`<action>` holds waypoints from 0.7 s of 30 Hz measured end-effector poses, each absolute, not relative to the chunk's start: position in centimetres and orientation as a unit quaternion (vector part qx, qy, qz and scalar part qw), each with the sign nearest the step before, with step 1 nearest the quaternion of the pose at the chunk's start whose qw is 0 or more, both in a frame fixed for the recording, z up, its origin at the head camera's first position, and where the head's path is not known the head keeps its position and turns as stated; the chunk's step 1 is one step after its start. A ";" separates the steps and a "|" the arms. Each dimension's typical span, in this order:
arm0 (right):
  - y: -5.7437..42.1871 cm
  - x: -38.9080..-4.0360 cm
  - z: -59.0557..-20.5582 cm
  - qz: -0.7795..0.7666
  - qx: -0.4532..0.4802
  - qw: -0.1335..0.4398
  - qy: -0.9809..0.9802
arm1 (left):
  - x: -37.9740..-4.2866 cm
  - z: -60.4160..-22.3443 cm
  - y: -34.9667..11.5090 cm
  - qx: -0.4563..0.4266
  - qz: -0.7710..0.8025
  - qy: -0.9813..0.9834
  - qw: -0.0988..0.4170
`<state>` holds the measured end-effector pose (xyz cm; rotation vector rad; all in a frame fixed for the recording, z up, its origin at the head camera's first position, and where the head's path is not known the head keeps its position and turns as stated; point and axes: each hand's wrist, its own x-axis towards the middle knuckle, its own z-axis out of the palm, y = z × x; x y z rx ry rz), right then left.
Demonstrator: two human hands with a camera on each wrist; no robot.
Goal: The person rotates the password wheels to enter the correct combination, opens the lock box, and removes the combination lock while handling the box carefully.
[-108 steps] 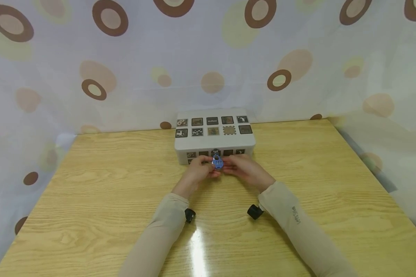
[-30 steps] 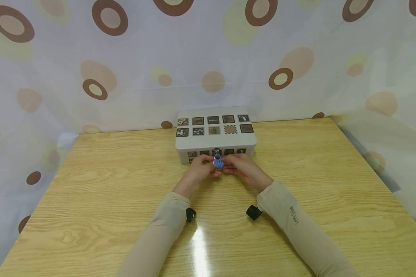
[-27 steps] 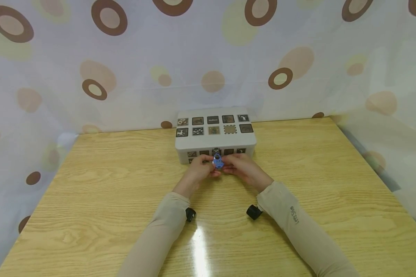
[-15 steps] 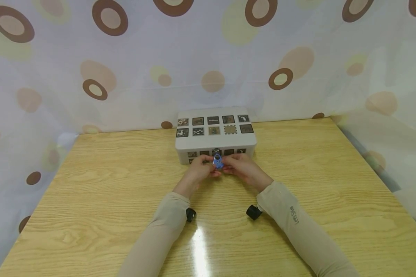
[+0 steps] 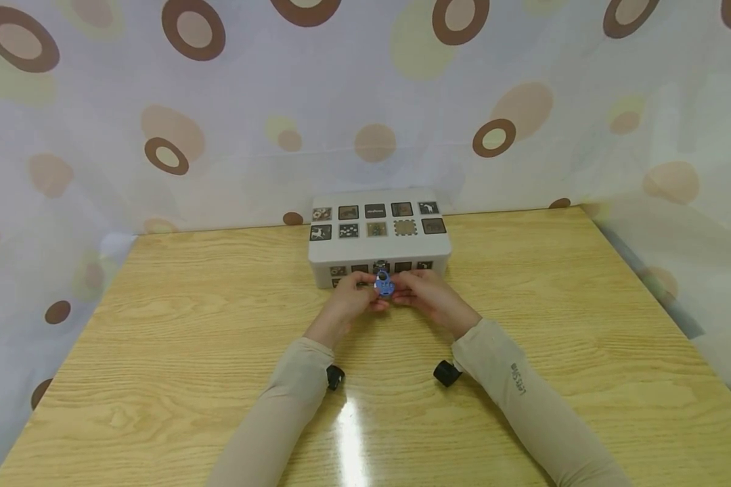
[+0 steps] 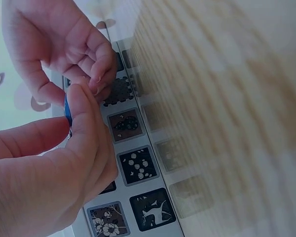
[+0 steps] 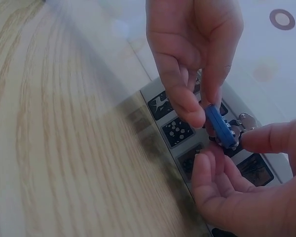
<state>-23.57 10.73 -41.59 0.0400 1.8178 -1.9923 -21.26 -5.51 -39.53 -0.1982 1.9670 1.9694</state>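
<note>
A blue combination padlock (image 5: 384,286) hangs at the metal latch (image 5: 380,265) on the front of a white tin box (image 5: 378,251). My left hand (image 5: 348,299) pinches the padlock's left side between thumb and fingers. From the other side, my right hand (image 5: 431,296) has its thumb at the row of small dials and its fingertips behind the lock. The right wrist view shows the blue padlock body (image 7: 221,127) edge-on between both hands, close to the latch (image 7: 247,120). In the left wrist view, only a sliver of the padlock (image 6: 67,109) shows; the fingers hide the rest.
The box, its lid down and decorated with dark square pictures, stands at the back of a wood-grain table (image 5: 219,338). Behind it hangs a pale curtain (image 5: 231,122) with brown and beige circles. Black wrist cameras (image 5: 446,373) sit under both sleeves.
Both hands keep to the same place at the box's front. The padlock's face tilts slightly between frames, with small fingertip movement; the head view has shifted a little.
</note>
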 end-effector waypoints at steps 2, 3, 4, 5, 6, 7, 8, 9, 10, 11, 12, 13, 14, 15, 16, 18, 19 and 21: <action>10.8 -23.6 -41.6 -0.721 0.015 0.222 0.656 | -21.3 -39.6 -5.5 -0.070 0.696 0.693 0.175; 10.8 -23.6 -41.6 -0.721 0.015 0.223 0.656 | -21.3 -39.6 -5.5 -0.070 0.696 0.693 0.175; 10.9 -23.6 -41.6 -0.720 0.013 0.223 0.657 | -21.3 -39.6 -5.5 -0.069 0.696 0.693 0.175; 10.9 -23.6 -41.6 -0.718 0.010 0.224 0.659 | -21.3 -39.6 -5.5 -0.068 0.697 0.692 0.175; 10.9 -23.6 -41.6 -0.718 0.009 0.224 0.659 | -21.2 -39.6 -5.6 -0.067 0.697 0.692 0.175; 10.9 -23.6 -41.6 -0.717 0.008 0.224 0.660 | -21.2 -39.6 -5.6 -0.065 0.697 0.692 0.175; 10.9 -23.6 -41.5 -0.717 0.008 0.224 0.660 | -21.2 -39.6 -5.6 -0.065 0.698 0.692 0.176; 10.9 -23.6 -41.6 -0.717 0.010 0.225 0.660 | -21.2 -39.6 -5.6 -0.064 0.697 0.692 0.176; 10.9 -23.6 -41.6 -0.717 0.013 0.225 0.659 | -21.2 -39.6 -5.6 -0.064 0.697 0.692 0.177; 10.9 -23.6 -41.6 -0.717 0.014 0.226 0.660 | -21.2 -39.6 -5.6 -0.064 0.696 0.693 0.177; 10.8 -23.6 -41.6 -0.717 0.017 0.226 0.659 | -21.2 -39.6 -5.6 -0.064 0.696 0.693 0.178; 10.8 -23.6 -41.6 -0.716 0.017 0.226 0.660 | -21.2 -39.7 -5.6 -0.064 0.696 0.693 0.178; 10.8 -23.6 -41.6 -0.715 0.016 0.226 0.662 | -21.2 -39.7 -5.6 -0.064 0.696 0.693 0.178; 10.8 -23.6 -41.6 -0.714 0.017 0.225 0.663 | -21.2 -39.7 -5.7 -0.063 0.696 0.693 0.178; 10.8 -23.6 -41.6 -0.712 0.016 0.224 0.665 | -21.2 -39.7 -5.6 -0.064 0.697 0.692 0.178; 10.8 -23.6 -41.5 -0.711 0.012 0.222 0.667 | -21.2 -39.7 -5.7 -0.063 0.699 0.690 0.177; 10.8 -23.5 -41.4 -0.710 0.011 0.222 0.668 | -21.2 -39.7 -5.6 -0.063 0.700 0.689 0.176; 10.7 -23.5 -41.3 -0.711 0.011 0.220 0.668 | -21.2 -39.7 -5.7 -0.062 0.700 0.690 0.174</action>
